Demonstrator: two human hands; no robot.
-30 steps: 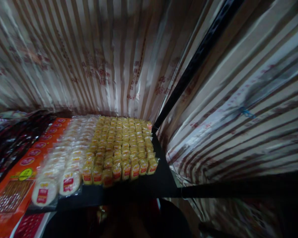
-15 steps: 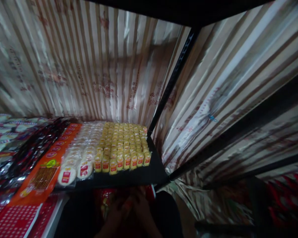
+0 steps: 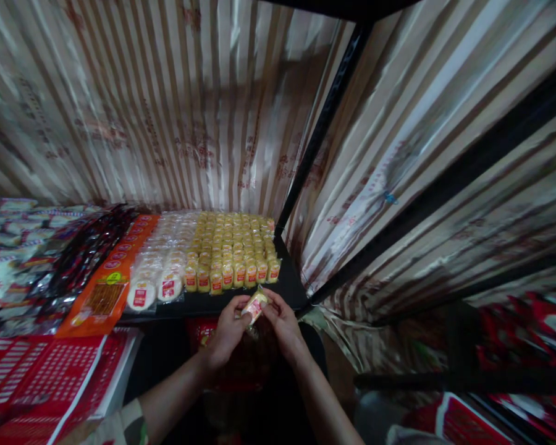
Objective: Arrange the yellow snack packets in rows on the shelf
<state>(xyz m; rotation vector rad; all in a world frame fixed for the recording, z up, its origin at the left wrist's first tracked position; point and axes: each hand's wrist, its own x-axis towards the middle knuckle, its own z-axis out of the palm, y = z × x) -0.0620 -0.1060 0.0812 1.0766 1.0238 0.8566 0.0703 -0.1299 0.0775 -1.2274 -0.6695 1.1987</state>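
Observation:
Between my two hands, just off the shelf's front edge, is a small yellow wrapped snack (image 3: 256,306) with a red and white label. My left hand (image 3: 230,326) pinches its lower left end. On its upper right side, the thumb and fingers of my right hand (image 3: 280,318) close around it. Right behind them, rows of similar yellow wrapped snacks (image 3: 234,253) stand tightly packed on the black shelf (image 3: 287,278). Round white wrapped crackers (image 3: 141,295) lie in overlapping rows to their left.
Orange snack packets (image 3: 104,296) and dark shiny packets (image 3: 88,241) lie further left. A red basket (image 3: 41,383) stands at lower left. Black posts (image 3: 322,130) frame the corner, backed by striped sheeting (image 3: 204,111). Red packages (image 3: 528,334) sit at lower right.
Both hands have risen from the dark space below the shelf edge, bringing the yellow wrapped snack up into view. The camera view has tilted slightly downward.

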